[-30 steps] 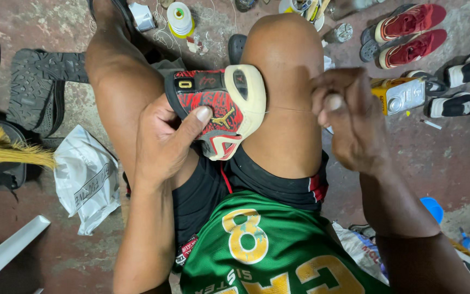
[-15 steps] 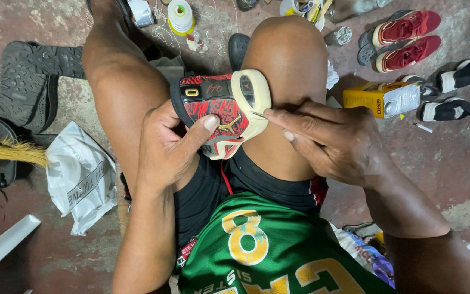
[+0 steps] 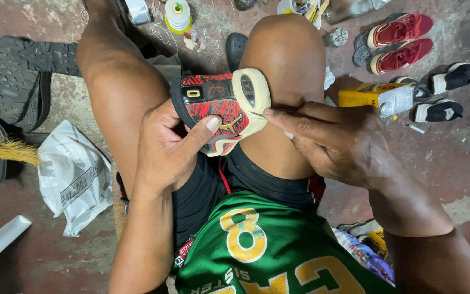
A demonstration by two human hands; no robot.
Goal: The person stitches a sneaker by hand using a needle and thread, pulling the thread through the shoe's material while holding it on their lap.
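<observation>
- Red-and-black sneaker (image 3: 218, 106) wedged between bare knees, cream heel end toward right knee.
- Left hand (image 3: 167, 147) clamps sneaker, thumb pressed on red side panel, fingers curled beneath.
- Right hand (image 3: 335, 141) at cream heel; fingers pinched together at its edge, on what I cannot tell.
- Floor: yellow glue can (image 3: 379, 97), red shoe pair (image 3: 398, 41), thread spool (image 3: 178, 14), white plastic bag (image 3: 74, 177).

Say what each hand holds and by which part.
Left hand grips the red shoe at its side, thumb pressed on it. Right hand fingertips pinch its cream sole edge.
</observation>
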